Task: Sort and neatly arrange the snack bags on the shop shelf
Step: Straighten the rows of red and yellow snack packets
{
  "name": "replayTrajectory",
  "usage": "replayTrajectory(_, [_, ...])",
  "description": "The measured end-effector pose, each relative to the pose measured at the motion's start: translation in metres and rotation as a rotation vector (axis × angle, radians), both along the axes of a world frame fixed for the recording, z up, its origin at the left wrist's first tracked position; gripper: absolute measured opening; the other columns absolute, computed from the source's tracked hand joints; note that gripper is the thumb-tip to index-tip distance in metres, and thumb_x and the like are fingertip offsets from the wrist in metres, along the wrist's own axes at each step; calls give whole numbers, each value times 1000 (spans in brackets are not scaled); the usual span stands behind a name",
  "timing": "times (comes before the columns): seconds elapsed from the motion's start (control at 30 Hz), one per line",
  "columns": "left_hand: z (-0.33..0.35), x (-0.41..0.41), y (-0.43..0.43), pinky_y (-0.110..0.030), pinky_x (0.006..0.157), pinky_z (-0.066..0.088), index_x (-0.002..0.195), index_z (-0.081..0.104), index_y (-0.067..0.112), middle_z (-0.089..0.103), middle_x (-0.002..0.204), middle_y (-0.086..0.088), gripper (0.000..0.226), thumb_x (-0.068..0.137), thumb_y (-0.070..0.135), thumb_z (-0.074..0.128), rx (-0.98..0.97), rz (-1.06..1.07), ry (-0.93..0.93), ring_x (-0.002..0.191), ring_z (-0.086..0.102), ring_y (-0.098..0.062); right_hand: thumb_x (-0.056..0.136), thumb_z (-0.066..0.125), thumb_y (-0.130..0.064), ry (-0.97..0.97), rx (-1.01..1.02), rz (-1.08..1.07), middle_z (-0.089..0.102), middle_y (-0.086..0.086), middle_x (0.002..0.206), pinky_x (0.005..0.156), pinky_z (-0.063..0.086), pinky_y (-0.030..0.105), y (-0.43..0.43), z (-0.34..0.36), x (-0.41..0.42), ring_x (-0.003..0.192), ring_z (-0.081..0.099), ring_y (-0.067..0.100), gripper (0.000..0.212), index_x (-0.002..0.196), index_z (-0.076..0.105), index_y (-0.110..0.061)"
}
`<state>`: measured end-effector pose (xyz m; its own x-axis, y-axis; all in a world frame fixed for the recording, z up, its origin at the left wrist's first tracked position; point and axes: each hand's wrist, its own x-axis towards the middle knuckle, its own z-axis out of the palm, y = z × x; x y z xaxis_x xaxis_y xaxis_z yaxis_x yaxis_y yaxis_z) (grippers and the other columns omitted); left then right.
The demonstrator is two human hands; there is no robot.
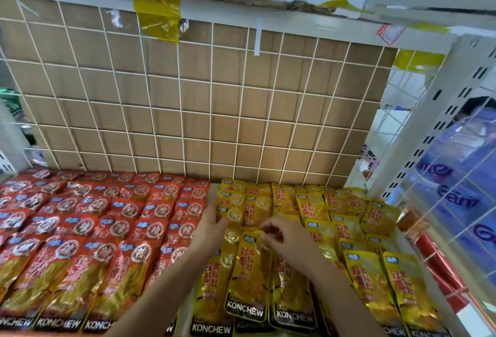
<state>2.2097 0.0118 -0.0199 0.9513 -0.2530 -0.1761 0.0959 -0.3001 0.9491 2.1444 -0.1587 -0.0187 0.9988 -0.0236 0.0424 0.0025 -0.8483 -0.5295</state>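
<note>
Red bags [88,229] fill the left part of the shelf [213,189] from back edge to front edge in overlapped rows. Yellow bags [335,218] fill the right part the same way, and a thin bare strip of shelf is left between the two blocks. Work is at the left columns of the yellow block, about midway between the back and front edges. The left hand [214,225] is laid flat, fingers extended, on the leftmost yellow column just beside the red block; nothing is gripped. The right hand [284,237] is curled at the top edge of the front yellow bag [249,269]. Motion blur hides the fingertips, so it cannot be told whether a pinch is made or the edge is only touched. The step is judged to be squaring up these columns; colour sorting looks largely done. The neighbouring column is best held down by the flat left hand while the loose bag is slid by its top seal, not its belly. The overlap should be matched to the row toward the back edge, and the KONCHEW band lined up with the bags alongside at the front edge. The foil looks slick, so stacked bags are likely to creep sideways; light pressure is advised. The bare strip is best kept straight so yellow is not pushed into red. Rows near the right edge look skewed and are likely next.
</note>
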Motion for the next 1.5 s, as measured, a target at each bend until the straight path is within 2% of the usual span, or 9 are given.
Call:
replayTrajectory(0.13, [0,0,-2,-37,91,47,118,45,34,57,110,7,31,94,16,51,-24,6,-22,99,56,-12,93,51,-34,-22,-4,-31,57,-11,113,89,41,16,-1,1,-1,98,48,0,25,116,57,-25])
replayTrajectory(0.23, [-2,5,1,-32,103,36,140,35,19,40,140,2,49,94,16,50,123,-17,-186,125,40,-13,95,50,-30,-42,5,-88,58,-8,115,90,42,20,-6,7,0,102,51,4,24,116,59,-23])
replayTrajectory(0.37, [-1,14,2,-16,93,30,128,53,20,50,132,2,35,94,14,52,330,-186,-463,124,43,-13,95,50,-29,14,-86,-61,61,-6,113,81,39,19,-11,16,6,101,52,8,24,113,63,-21])
replayTrajectory(0.57, [-3,30,-3,-30,99,38,121,59,23,55,125,4,28,94,24,49,553,-362,-604,119,46,-14,83,64,-43,171,-109,65,53,-13,79,57,31,13,-6,23,11,77,50,5,24,91,67,-20])
replayTrajectory(0.77, [-3,35,-1,-29,94,44,117,60,25,57,119,9,25,95,25,49,491,-412,-589,111,50,-8,88,61,-28,127,109,10,55,-17,78,70,40,17,-6,16,13,76,51,-1,12,77,56,-30])
replayTrajectory(0.97, [12,25,-1,-33,59,40,85,58,9,51,67,0,41,92,46,41,145,-482,-361,60,49,-11,89,59,-13,-20,374,-108,60,-12,66,59,41,12,-5,21,15,58,52,-5,22,72,57,-28])
replayTrajectory(1.07, [14,22,-2,-32,67,45,88,59,9,58,75,-6,44,92,46,36,99,-479,-327,72,57,-17,91,55,-10,-55,447,-174,55,-11,64,54,39,11,-7,26,15,56,49,-3,25,71,56,-26])
replayTrajectory(1.2, [12,26,-3,-7,66,39,101,63,21,63,94,9,20,97,27,45,262,-471,-508,84,57,0,93,52,-12,-68,417,-249,49,-11,59,51,35,16,-21,31,6,55,43,5,25,71,56,-23])
replayTrajectory(1.5, [1,43,-17,-29,97,32,112,61,24,54,115,5,27,89,38,56,750,-719,-723,115,41,-12,92,54,-20,18,31,-310,49,-13,60,48,34,12,-39,24,-20,54,45,1,16,77,54,-23])
